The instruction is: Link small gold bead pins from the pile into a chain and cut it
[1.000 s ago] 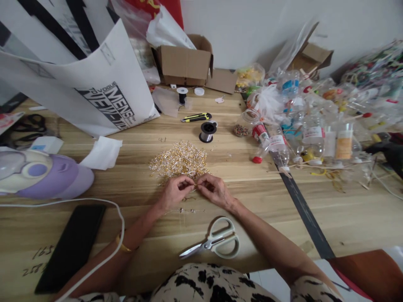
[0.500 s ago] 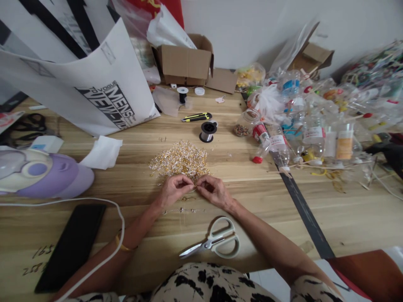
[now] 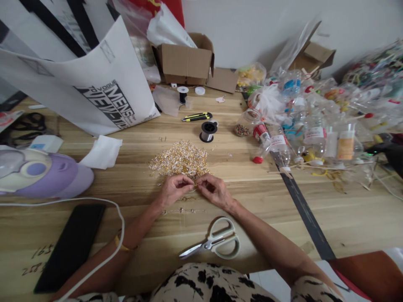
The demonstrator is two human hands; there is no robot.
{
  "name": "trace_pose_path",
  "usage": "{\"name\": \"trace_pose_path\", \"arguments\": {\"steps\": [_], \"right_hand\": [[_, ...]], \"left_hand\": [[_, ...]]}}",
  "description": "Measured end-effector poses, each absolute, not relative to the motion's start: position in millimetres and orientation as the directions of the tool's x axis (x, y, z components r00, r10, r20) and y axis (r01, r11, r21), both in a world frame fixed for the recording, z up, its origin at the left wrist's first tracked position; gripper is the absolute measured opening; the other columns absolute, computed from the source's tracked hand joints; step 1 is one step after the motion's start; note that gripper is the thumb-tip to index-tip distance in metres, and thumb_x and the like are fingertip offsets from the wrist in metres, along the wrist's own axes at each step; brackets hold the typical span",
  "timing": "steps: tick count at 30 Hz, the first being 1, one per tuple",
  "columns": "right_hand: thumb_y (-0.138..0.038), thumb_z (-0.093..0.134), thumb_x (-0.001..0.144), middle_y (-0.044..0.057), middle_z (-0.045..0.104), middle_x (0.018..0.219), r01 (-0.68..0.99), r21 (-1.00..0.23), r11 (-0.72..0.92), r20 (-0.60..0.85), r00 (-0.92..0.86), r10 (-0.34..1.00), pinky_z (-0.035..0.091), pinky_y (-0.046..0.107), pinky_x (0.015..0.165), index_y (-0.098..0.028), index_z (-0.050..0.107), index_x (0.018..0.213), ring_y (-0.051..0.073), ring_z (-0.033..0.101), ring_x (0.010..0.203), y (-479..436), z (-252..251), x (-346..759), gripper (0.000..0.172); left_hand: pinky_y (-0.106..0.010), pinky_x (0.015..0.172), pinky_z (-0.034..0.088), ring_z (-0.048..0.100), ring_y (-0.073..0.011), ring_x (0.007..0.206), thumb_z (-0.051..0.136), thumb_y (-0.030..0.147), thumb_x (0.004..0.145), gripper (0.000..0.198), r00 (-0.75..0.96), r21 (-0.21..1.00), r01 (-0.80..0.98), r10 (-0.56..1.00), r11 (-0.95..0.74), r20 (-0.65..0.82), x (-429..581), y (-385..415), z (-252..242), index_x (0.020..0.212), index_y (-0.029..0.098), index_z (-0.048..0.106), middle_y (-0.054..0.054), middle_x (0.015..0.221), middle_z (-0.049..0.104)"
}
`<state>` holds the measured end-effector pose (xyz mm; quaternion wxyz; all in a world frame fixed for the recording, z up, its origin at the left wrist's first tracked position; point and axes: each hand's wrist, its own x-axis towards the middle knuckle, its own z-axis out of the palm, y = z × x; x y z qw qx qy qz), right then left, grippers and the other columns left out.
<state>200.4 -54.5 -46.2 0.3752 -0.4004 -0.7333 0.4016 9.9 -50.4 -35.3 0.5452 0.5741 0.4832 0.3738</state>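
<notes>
Nearest you, a pair of scissors [image 3: 208, 244] lies on the wooden table [image 3: 258, 188], blades pointing left, with a flat black device [image 3: 71, 247] farther over on the left. Beyond the scissors, a thin beaded chain [image 3: 181, 211] stretches crosswise, just short of your hands. Your left hand [image 3: 174, 191] and right hand [image 3: 215, 191] meet fingertip to fingertip, each with thumb and forefinger pinched on a thin piece at the near edge of a loose pile of gold and clear beads [image 3: 181, 157]; the piece is too small to make out. Past the pile stand a spool of silvery wire [image 3: 207, 132] and, behind it, a yellow-and-black cutter [image 3: 197, 117]. Plastic bottles [image 3: 279, 144] crowd the right side, and an open cardboard box [image 3: 186, 61] sits near the wall [image 3: 233, 33].
</notes>
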Motion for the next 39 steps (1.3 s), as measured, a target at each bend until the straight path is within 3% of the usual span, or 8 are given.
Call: {"name": "trace_pose_path", "arguments": {"steps": [13, 22, 27, 32, 39], "right_hand": [[-0.027, 0.058, 0.087, 0.004, 0.062, 0.08, 0.243, -0.892, 0.381, 0.265, -0.402, 0.876, 0.041, 0.022, 0.055, -0.016, 0.063, 0.088, 0.011, 0.052, 0.063, -53.9, -41.4, 199.7, 0.013], [-0.027, 0.059, 0.087, 0.004, 0.06, 0.079, 0.279, -0.876, 0.393, 0.248, -0.438, 0.864, 0.042, 0.023, 0.057, -0.016, 0.062, 0.086, 0.012, 0.051, 0.065, -53.2, -41.5, 198.8, 0.012], [-0.027, 0.062, 0.085, 0.005, 0.058, 0.085, 0.252, -0.862, 0.44, 0.295, -0.458, 0.839, 0.043, 0.023, 0.056, -0.016, 0.061, 0.095, 0.011, 0.05, 0.063, -52.2, -42.3, 199.1, 0.015], [-0.026, 0.058, 0.088, 0.008, 0.06, 0.094, 0.246, -0.841, 0.482, 0.328, -0.477, 0.816, 0.046, 0.026, 0.065, -0.017, 0.06, 0.088, 0.015, 0.055, 0.077, -52.1, -44.4, 198.7, 0.01], [-0.026, 0.056, 0.087, 0.0, 0.057, 0.071, 0.311, -0.872, 0.379, 0.224, -0.437, 0.871, 0.039, 0.02, 0.05, -0.016, 0.058, 0.085, 0.008, 0.045, 0.053, -55.5, -43.4, 200.0, 0.011]], "left_hand": [[-0.024, 0.064, 0.048, 0.06, -0.0139, 0.065, 0.065, 0.024, 0.073, 0.01, 0.247, 0.97, 0.243, 0.968, -0.013, -0.049, 12.0, -53.2, -33.2, 0.071, 0.015, 0.065, -0.003, 0.07, 0.068], [-0.024, 0.065, 0.047, 0.06, -0.0143, 0.067, 0.065, 0.024, 0.075, 0.009, 0.275, 0.975, 0.216, 0.961, -0.045, -0.017, 12.6, -54.1, -31.3, 0.072, 0.015, 0.066, -0.002, 0.07, 0.067], [-0.024, 0.067, 0.046, 0.06, -0.0147, 0.07, 0.065, 0.024, 0.076, 0.01, 0.266, 0.974, 0.217, 0.964, -0.066, 0.006, 12.3, -53.7, -32.4, 0.074, 0.015, 0.066, -0.003, 0.073, 0.067], [-0.025, 0.068, 0.046, 0.059, -0.0148, 0.069, 0.065, 0.022, 0.075, 0.008, 0.277, 0.973, 0.21, 0.96, -0.093, 0.032, 13.5, -53.7, -29.2, 0.071, 0.015, 0.066, -0.003, 0.072, 0.066], [-0.026, 0.072, 0.048, 0.061, -0.0153, 0.075, 0.066, 0.024, 0.075, 0.011, 0.284, 0.992, 0.1, 0.958, -0.073, 0.042, 11.7, -53.6, -31.3, 0.07, 0.014, 0.065, -0.005, 0.076, 0.066]]}}
